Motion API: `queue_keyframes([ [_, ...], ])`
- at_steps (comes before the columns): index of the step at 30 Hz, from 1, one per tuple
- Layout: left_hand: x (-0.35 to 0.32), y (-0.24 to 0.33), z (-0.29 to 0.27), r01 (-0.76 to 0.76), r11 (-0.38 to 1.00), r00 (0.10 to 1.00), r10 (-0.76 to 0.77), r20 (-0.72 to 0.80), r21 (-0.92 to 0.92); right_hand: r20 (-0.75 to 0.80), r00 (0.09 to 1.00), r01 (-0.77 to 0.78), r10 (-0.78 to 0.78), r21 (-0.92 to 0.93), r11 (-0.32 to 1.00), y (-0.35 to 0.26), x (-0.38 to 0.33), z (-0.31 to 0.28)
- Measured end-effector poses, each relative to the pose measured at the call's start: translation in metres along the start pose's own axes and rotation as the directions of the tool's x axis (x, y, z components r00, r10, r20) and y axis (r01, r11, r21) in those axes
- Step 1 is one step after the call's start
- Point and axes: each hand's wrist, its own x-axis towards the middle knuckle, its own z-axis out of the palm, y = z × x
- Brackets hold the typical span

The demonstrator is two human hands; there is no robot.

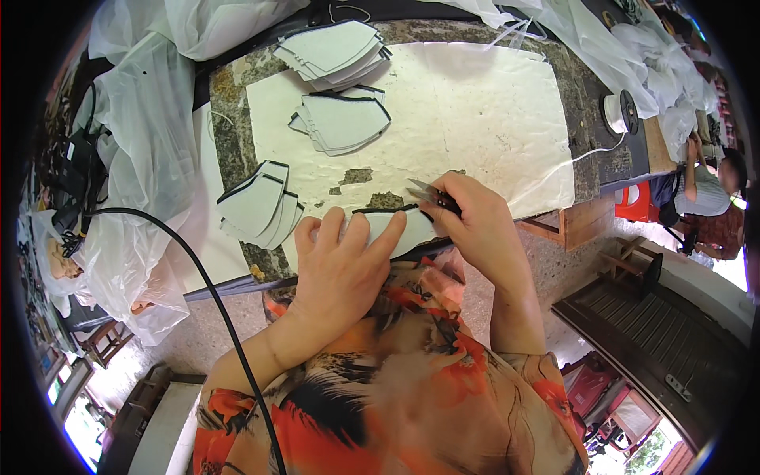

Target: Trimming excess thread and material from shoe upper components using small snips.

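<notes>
Head view: on the table (229, 107), a cream, worn paper sheet (483, 119) serves as landmark. At its near edge lies a pale grey, curved fabric piece (413, 232) with black edging. The left hand (339, 257), fingers spread with gaps between them, presses this piece from above, presumably to keep it from shifting. The right hand (473, 218) is closed around small, dark metal snips (435, 196), blades pointing left above the edging, apparently for close control; whether its thumb also touches the fabric cannot be told. Similar pieces lie in a far-left stack (336, 54), a smaller upper-left stack (352, 123) and a left-edge fan (255, 206), seemingly grouped within reach. Right of the sheet stands a white-corded spool (617, 113).
</notes>
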Motion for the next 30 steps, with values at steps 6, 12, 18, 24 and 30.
queue_keyframes([
  [6, 0.0, 0.001, 0.003, 0.013, 1.0, 1.0, -0.014, -0.027, -0.027, -0.059, 0.997, 0.045, -0.048, -0.05, 0.998, 0.003, 0.0, 0.005],
  [12, 0.001, 0.002, 0.0, 0.021, 0.999, 1.0, -0.022, -0.004, -0.029, -0.102, 0.991, 0.076, -0.085, -0.086, 0.993, 0.003, -0.002, 0.01],
  [18, -0.001, -0.003, 0.007, 0.078, 0.987, 0.992, -0.091, -0.086, -0.143, -0.134, 0.98, 0.128, -0.149, -0.155, 0.98, 0.006, -0.005, 0.016],
  [24, -0.001, -0.005, 0.004, 0.145, 0.963, 0.983, -0.167, -0.079, -0.226, -0.128, 0.985, 0.099, -0.12, -0.161, 0.982, 0.004, -0.007, 0.011],
  [30, -0.002, -0.014, 0.007, 0.077, 0.949, 0.993, -0.099, -0.06, -0.307, 0.036, 0.997, -0.073, 0.07, 0.096, 0.993, 0.0, -0.004, -0.01],
])
